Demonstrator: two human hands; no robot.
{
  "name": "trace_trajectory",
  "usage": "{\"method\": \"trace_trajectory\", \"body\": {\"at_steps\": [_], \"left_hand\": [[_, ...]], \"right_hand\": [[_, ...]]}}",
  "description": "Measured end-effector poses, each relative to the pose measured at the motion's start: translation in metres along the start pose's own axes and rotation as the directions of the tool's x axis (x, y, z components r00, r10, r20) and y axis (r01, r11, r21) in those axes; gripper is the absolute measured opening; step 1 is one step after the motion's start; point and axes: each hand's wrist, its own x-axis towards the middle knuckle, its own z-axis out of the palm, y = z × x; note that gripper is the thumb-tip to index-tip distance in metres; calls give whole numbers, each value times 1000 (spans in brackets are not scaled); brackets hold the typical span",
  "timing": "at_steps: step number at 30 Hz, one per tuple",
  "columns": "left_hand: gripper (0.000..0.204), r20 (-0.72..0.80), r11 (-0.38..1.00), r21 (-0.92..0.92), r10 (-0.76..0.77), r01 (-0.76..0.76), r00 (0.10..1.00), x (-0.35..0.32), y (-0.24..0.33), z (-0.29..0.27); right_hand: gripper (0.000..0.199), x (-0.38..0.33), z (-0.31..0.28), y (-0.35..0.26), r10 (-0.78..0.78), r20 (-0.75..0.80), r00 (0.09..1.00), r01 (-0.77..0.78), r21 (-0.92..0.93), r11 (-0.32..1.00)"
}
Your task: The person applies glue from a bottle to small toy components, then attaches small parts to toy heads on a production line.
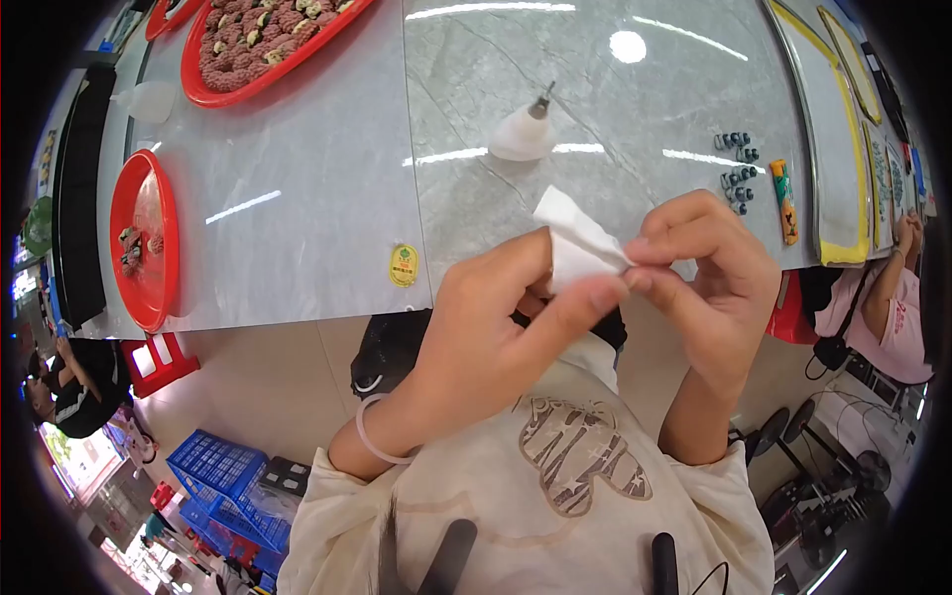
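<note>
A folded piece of white tissue or thin paper is held up between my two hands, just over the table's near edge. My left hand is closed on it, with the thumb pressed along its lower side. The thumb and forefinger of my right hand pinch its right corner. Whether anything lies inside the folds is hidden. Beyond my hands stands a white squeeze bottle with a dark narrow tip. Right of it, several small dark glossy pieces lie in short rows beside a slim orange-and-green packet.
A big red tray of pinkish-brown knobbly pieces is at the far left. A smaller red tray holds a few pieces. A yellow oval label lies near the table's front edge. Yellow-edged frames border the right; blue crates stand on the floor.
</note>
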Motion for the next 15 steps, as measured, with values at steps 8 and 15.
{"method": "trace_trajectory", "body": {"at_steps": [8, 15], "left_hand": [[17, -61, 979, 105, -168, 174, 984, 3, 12, -3], [14, -354, 881, 458, 300, -115, 886, 15, 53, -64]], "right_hand": [[10, 15, -10, 6, 308, -126, 943, -256, 318, 913], [17, 16, -19, 12, -3, -238, 971, -104, -433, 896]]}}
